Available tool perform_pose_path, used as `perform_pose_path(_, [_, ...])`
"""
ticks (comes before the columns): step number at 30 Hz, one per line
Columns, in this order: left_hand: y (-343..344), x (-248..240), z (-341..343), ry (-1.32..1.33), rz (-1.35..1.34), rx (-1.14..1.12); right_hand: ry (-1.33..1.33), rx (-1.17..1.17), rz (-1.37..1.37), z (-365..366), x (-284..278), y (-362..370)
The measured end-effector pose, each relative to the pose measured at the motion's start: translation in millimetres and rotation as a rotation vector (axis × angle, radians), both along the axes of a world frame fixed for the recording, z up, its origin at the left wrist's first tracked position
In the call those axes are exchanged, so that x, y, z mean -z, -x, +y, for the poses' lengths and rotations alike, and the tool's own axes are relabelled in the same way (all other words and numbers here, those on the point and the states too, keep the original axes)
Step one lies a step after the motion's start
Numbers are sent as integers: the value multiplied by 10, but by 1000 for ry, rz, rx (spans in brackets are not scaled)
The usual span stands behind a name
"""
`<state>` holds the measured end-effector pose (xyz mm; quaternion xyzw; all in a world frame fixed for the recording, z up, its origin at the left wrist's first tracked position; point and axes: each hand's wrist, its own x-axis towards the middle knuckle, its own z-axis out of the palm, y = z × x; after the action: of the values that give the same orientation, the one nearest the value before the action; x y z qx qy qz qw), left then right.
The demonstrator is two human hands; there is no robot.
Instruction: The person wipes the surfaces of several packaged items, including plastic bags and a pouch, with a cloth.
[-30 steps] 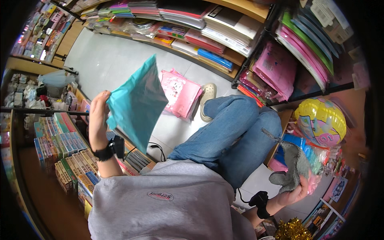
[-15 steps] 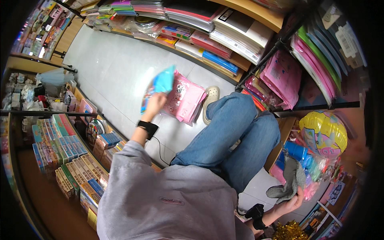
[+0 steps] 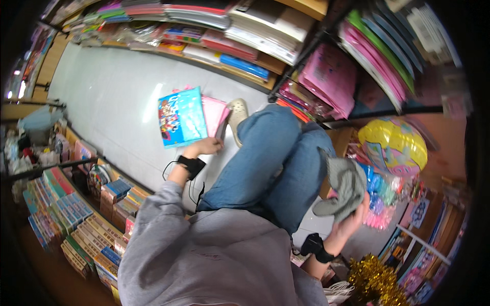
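Observation:
A flat blue plastic packet [image 3: 186, 118] with colourful printed figures lies on the floor, partly over some pink packets [image 3: 214, 111]. Just off its near right corner is my left hand [image 3: 206, 146], fingers curled in, with nothing visible in them. On the right, beside my knee, my right hand [image 3: 356, 213] grips a grey ribbed cloth [image 3: 344, 186] that hangs in loose folds. Part of the right fingers is hidden behind the cloth. Both wrists wear black bands, and a thin cable runs from the left one.
Shelves with stacked paper and folders [image 3: 235, 43] line the far side. At the left, boxed goods [image 3: 97, 224] fill a low shelf. A yellow foil balloon [image 3: 393, 148] and gold tinsel [image 3: 375, 278] are on the right. My shoe [image 3: 238, 115] stands close to the pink packets.
The blue packet, held tilted in my left hand before, now lies flat over the pink packets. That hand has drawn back toward me. The right hand still has the grey cloth.

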<state>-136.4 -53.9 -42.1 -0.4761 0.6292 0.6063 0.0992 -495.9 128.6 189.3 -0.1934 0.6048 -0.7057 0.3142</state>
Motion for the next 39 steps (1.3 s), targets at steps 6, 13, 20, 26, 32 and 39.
perform_pose_path(6, [586,-2309,-498,550,405,-138,248,-125,-653,-592,293,206])
perform_pose_path(13, [1878,-2689,-751,-55,881,-159,466,-361,-969,-1139,978,409])
perform_pose_path(20, [2510,-1051,-1323,-258,560,-767,484,-359,-892,-883,962,463])
perform_pose_path(26, [2903,-1096,-1350,-65,703,-825,394,-273,-784,-913,883,599])
perform_pose_path(32, [3105,-1055,-1371,237,945,-779,328,-242,-756,-910,961,645])
perform_pose_path(39, [2891,-1381,-1138,106,1236,-914,252,-158,-693,-905,869,618])
